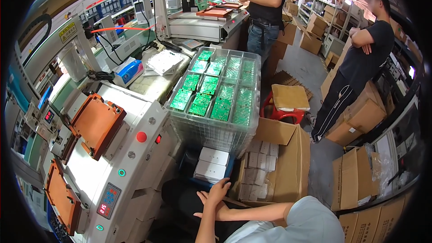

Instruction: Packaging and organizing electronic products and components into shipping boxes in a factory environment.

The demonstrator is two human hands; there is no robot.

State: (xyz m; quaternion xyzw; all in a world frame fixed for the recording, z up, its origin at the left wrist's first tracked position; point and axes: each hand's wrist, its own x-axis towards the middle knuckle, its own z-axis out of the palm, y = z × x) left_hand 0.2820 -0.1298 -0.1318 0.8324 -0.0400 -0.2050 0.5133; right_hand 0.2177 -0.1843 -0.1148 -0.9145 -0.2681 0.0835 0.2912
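While both forearms cross low in the view, the left hand (218, 192) lies with its fingers spread loosely, holding nothing, its fingertips just short of a blue bin (204, 171) stacked with flat white trays (211, 164); the right hand (204, 213) is mostly hidden where the arms cross, so I cannot tell how it is set. Right of that bin stands an open cardboard box (281, 153) packed with small pale cartons (258, 164). Behind the bin rises a tall stack of clear plastic trays (216, 126), its top layer filled with green circuit boards (216, 92). Left of the bin sits a white machine (130, 153) with orange fixtures (96, 123), a red button (141, 137) and a keypad panel (109, 200). Far behind the bin and to its right, a red stool (283, 113) carries a cardboard piece, and two people in dark shirts stand in the aisle
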